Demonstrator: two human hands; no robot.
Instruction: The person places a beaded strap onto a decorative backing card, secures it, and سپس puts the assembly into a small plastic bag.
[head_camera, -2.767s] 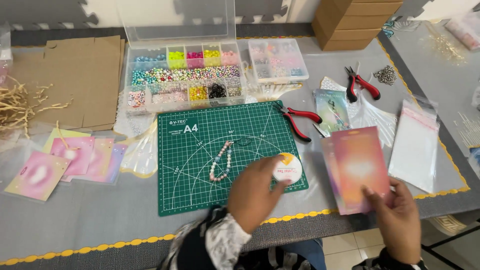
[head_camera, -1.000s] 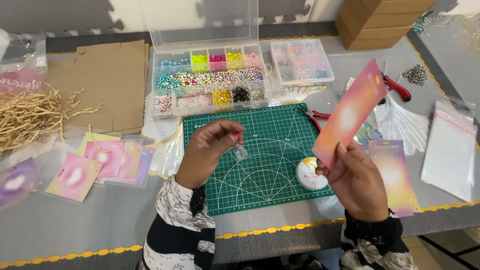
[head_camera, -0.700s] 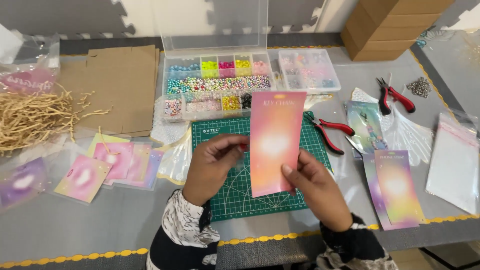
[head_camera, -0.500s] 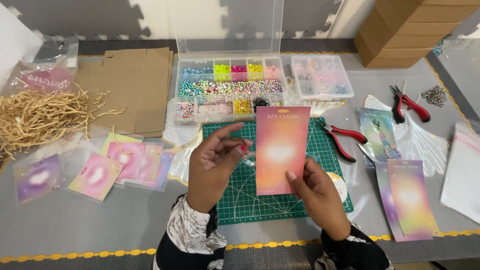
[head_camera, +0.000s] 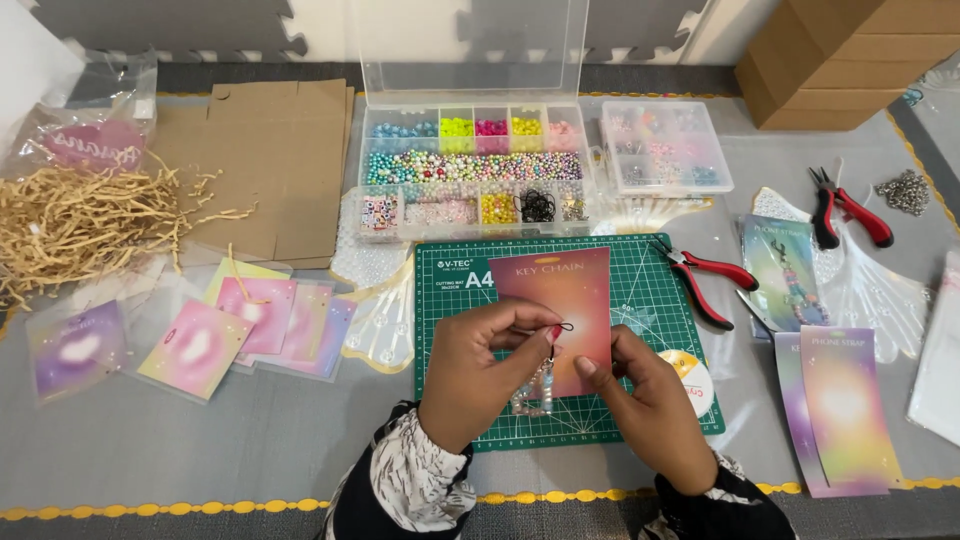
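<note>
Over the green mat (head_camera: 450, 400), a pink-orange card (head_camera: 552, 300) is held between both hands, with a beaded strap (head_camera: 536, 385) hanging at its lower edge. Thumb and forefinger of the left hand (head_camera: 480, 375) are pinched nearly closed on the strap's thin black loop (head_camera: 562, 327), which lies against the card's face; the other fingers curl loosely beneath. Fingers of the right hand (head_camera: 648, 405) close on the card's lower right corner, thumb on the front, the rest hidden behind it. Just right of that hand, a white spool (head_camera: 695, 375) rests on the mat's edge. Red-handled pliers (head_camera: 712, 280) lie at the mat's upper right corner, and a second pair (head_camera: 850, 208) sits further right, near a small heap of metal rings (head_camera: 905, 190). More pastel cards (head_camera: 845, 410) lie to the right, others (head_camera: 200, 340) to the left in clear sleeves. Behind the mat stands an open bead box (head_camera: 470, 170) with sorted colours, a smaller clear box (head_camera: 665, 147) beside it. Flat cardboard (head_camera: 270, 160) and straw-like paper shred (head_camera: 80, 225) fill the far left.
</note>
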